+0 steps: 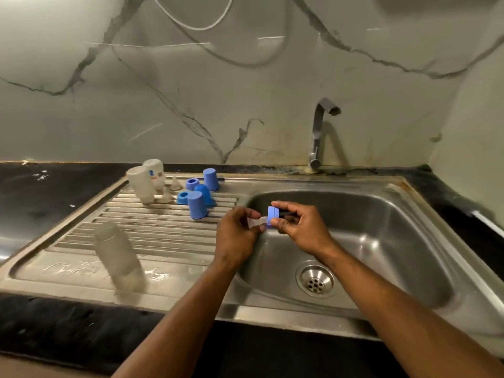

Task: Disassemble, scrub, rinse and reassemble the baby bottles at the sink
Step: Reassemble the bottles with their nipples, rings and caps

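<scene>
Over the left edge of the sink basin [381,241], my left hand [237,236] pinches a clear silicone teat [256,222]. My right hand [297,225] grips a blue screw ring [272,216] that sits on the teat's base. On the draining board [81,266] a clear bottle body [118,259] stands upside down near the front. Two white bottle bodies [144,184] stand upside down at the back. Beside them are two loose clear teats [166,195], blue caps [198,205] and blue rings [192,184].
The tap [317,132] rises behind the basin with no water running. The drain [315,281] lies in the basin floor. A black counter [41,203] surrounds the steel sink, and a marble wall stands behind it. A white cable hangs on the wall.
</scene>
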